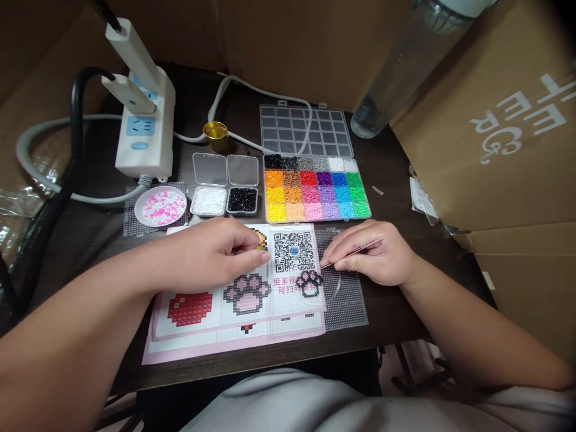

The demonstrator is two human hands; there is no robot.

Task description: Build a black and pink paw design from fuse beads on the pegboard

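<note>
My right hand [375, 258] pinches slim tweezers [351, 252] whose tip points at a pink and black bead paw [308, 282] on a clear pegboard [297, 300]. My left hand [216, 255] rests with fingers curled, fingertips pressing on the pattern sheet [202, 324] beside the QR code [293, 251]. The sheet shows a red heart and a paw design.
A bead organiser [315, 189] with many colours lies open behind the hands. Two small boxes [225, 201] hold white and black beads; a white dish [161, 207] holds pink beads. A power strip [144, 120], cables, a gold cap [216, 135], a bottle [400, 66] and cardboard boxes [504, 120] surround the table.
</note>
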